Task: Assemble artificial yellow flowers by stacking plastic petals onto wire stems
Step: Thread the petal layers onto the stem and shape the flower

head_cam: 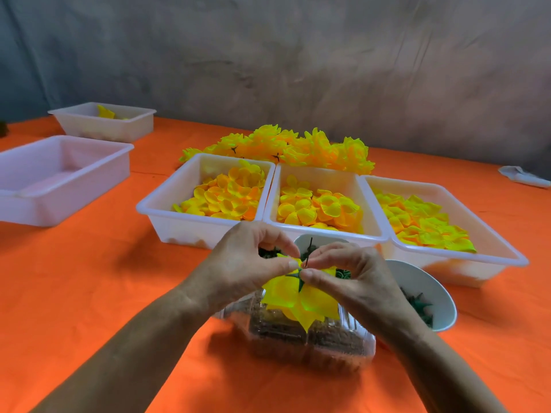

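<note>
Petals [301, 299] in a yellow stack hang between both hands over a clear container [298, 338], threaded on a wire stem [309, 247] that points up and away. Left hand [247, 263] and right hand [351, 272] each pinch the stack at its centre, equally near. Beyond sit petal trays [205, 231], then finished flowers [298, 147].

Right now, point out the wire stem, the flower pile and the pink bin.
wire stem [310, 244], head view, on its upper end.
flower pile [298, 147], head view, on its middle.
pink bin [89, 150], head view, on its far rim.
</note>
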